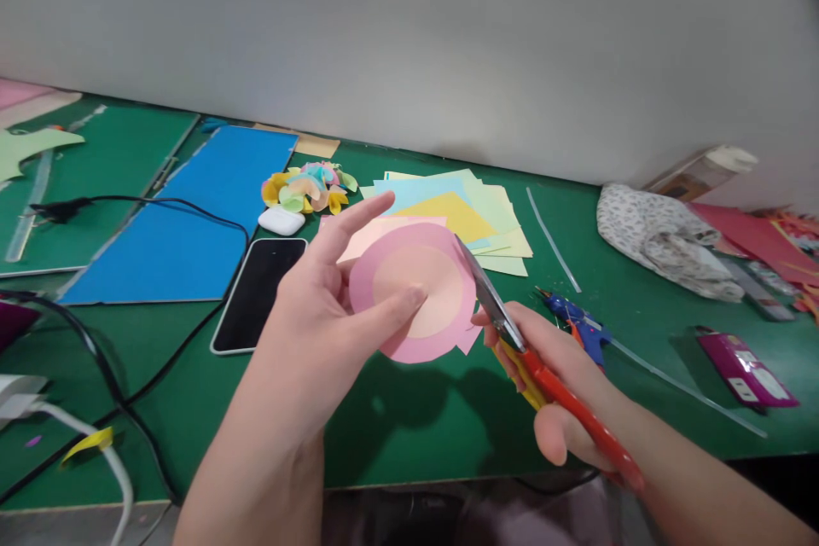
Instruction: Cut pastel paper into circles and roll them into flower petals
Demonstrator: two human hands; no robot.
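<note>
My left hand (333, 299) pinches a round paper disc (364, 290), its thumb pressed near the middle and the other fingers behind. The disc has a peach inner circle and a pink outer ring. A small pink flap juts out at its lower right edge. Wrapped around the red and yellow handles of the scissors (543, 375) is my right hand (556, 350). The scissor blades lie along the disc's right edge, pointing up and left. Behind the disc sits a pile of coloured paper sheets (461, 213) in yellow, blue, green and pink.
Paper flowers (310, 188), a white earphone case (281, 220) and a phone (259, 294) lie left of centre near a blue board (185, 222). Black cables (95, 350) cross the left side. A blue glue gun (582, 324), a purple box (746, 367) and a patterned cloth (665, 239) are to the right.
</note>
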